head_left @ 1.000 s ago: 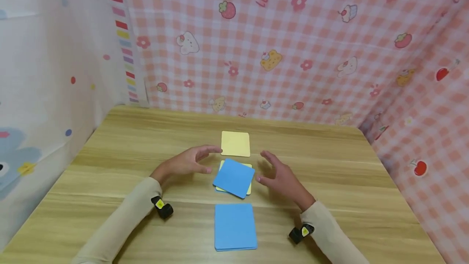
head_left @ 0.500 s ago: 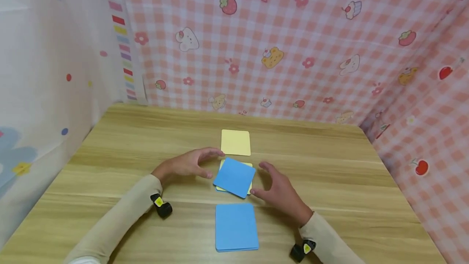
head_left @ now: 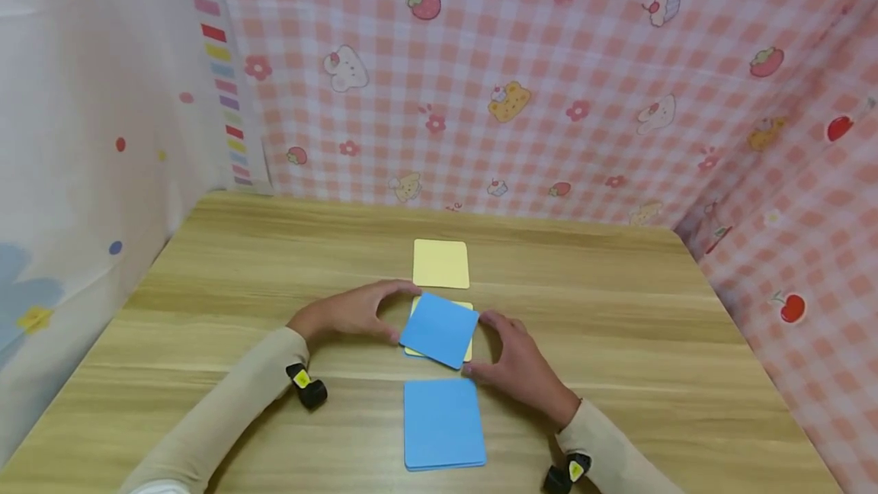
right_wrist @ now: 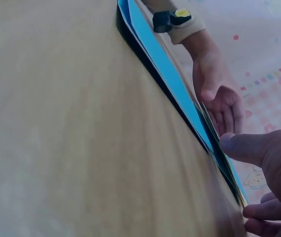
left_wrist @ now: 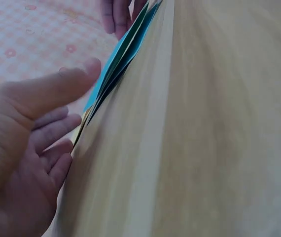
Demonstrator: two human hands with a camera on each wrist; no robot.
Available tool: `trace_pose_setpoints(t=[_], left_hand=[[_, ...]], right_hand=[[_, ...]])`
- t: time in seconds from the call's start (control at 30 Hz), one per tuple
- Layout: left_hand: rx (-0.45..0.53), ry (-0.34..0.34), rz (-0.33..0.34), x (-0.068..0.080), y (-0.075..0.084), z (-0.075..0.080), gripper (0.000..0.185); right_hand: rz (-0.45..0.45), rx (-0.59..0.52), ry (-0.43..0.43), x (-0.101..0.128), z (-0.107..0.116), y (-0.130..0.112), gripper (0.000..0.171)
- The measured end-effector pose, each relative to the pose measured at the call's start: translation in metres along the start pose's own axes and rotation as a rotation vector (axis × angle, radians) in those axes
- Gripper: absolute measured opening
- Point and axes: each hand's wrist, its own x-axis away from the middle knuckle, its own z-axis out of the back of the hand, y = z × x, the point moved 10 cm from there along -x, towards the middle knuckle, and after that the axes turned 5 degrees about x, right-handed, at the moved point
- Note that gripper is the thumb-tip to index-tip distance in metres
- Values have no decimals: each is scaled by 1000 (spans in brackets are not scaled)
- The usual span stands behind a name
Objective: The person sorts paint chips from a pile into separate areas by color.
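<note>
Nearest you on the surface [head_left: 617, 311] lies a squared-up stack of blue cards [head_left: 444, 425], a second blue edge showing along its near side; neither of your hands is on it. Past it, in the middle, sits the pile between your hands: a blue card [head_left: 439, 330] turned askew on top, a yellow card [head_left: 469, 352] showing at its corners, and a sliver of blue beneath that. Your right hand [head_left: 517, 360] is open in a loose curve, thumb by the pile's near right corner and forefinger by the top card's right corner. Your left hand [head_left: 357, 312] is open too, thumb by the top card's left corner, fingertips by its far one. Whether any fingertip actually touches, you can't tell from here.

Judging by the thin edges, expect these cards to be very light, fairly stiff but easy to bend, and smooth enough to slide over one another. You'd do best to take the pile by its opposite sides, low down, with gentle, even pressure; squeeze hard and the sheets may bow or the top one skid.

Farther off, beyond your fingertips, another yellow card [head_left: 441, 264] lies flat, and behind it hangs the pink checked cloth [head_left: 391, 124]
</note>
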Motion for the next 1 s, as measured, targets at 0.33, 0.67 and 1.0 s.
trace_pose_setpoints(t=[0.33, 0.67, 1.0], left_hand=[[-46, -22, -17, -1, 4, -1, 83], [-19, 17, -28, 0, 7, -1, 82], [-43, 19, -23, -1, 6, -4, 79]], right_hand=[[14, 17, 1, -1, -2, 0, 87], [22, 14, 4, -6, -3, -2, 86], [56, 74, 21, -7, -2, -2, 84]])
